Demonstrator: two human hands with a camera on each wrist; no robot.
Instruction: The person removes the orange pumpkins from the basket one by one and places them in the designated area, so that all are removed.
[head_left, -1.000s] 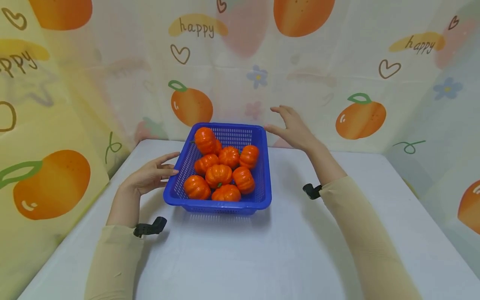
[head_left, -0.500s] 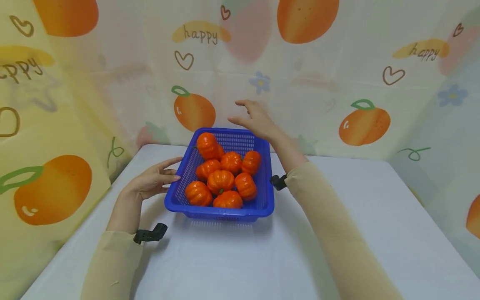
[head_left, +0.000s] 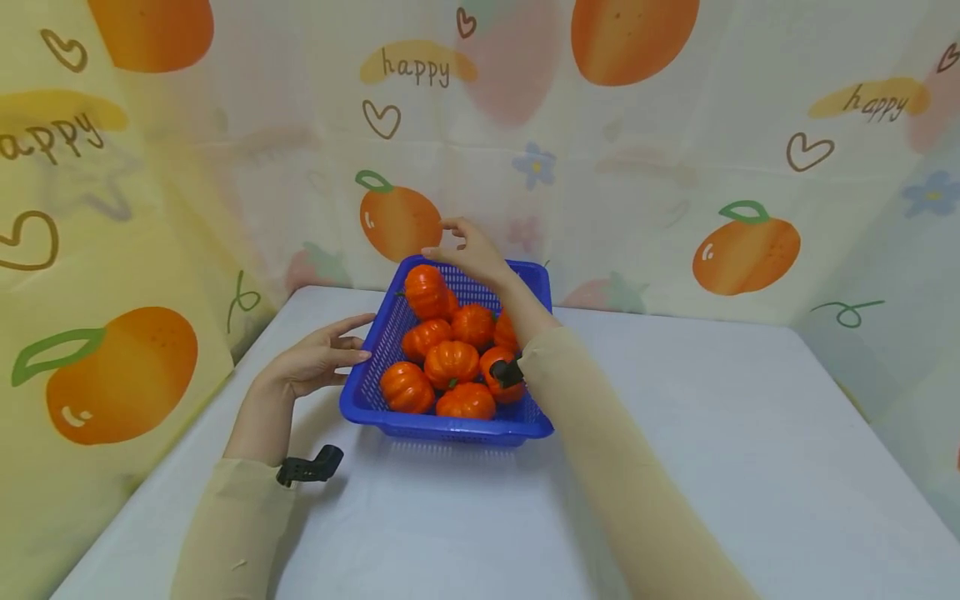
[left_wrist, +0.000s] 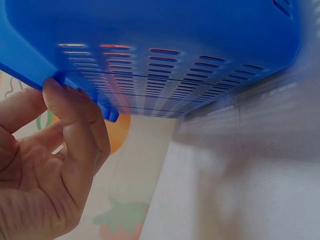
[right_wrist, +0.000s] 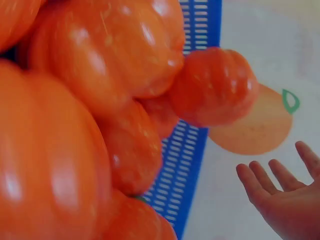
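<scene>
Small orange pumpkins (head_left: 452,363), several of them, fill a blue plastic basket (head_left: 450,428) on the table. One pumpkin (head_left: 426,292) stands highest, in the far left corner. My left hand (head_left: 315,362) is at the basket's left side, its loosely bent fingers touching the rim. The left wrist view shows the fingertips (left_wrist: 51,86) right at the rim, beside the slotted wall. Above the basket's far side is my right hand (head_left: 472,254), thumb and fingers apart with nothing between them. My right forearm hides part of the basket's right side.
A white cloth covers the table (head_left: 690,433). Close behind the basket hangs a printed curtain (head_left: 637,200) with oranges, hearts and "happy" on it. Dark wrist cameras (head_left: 311,467) sit at both cuffs.
My right hand has swept left from beyond the basket's right corner to over its far side, and dropped a little lately. The left hand stays at the rim. The head view has shifted slightly.
</scene>
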